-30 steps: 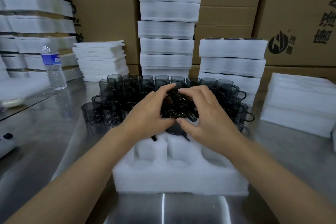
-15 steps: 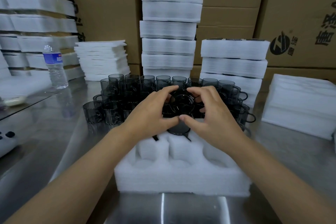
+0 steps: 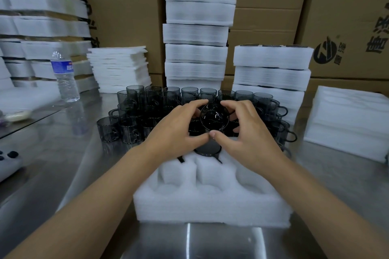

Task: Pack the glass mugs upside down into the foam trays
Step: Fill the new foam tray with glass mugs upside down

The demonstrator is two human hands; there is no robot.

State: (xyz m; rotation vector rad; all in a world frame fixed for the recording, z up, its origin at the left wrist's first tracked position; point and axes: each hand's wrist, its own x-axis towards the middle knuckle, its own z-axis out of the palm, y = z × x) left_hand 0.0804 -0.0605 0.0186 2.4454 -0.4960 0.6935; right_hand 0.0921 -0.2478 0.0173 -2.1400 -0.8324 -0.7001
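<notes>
Over foam tray (image 3: 210,208) far edge: left hand (image 3: 176,130), right hand (image 3: 248,132) grip mug (image 3: 213,116).

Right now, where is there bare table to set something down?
Bare table left of the foam tray, up to the water bottle, and right of it, before the foam sheets. Behind the tray the mugs stand crowded.
</notes>
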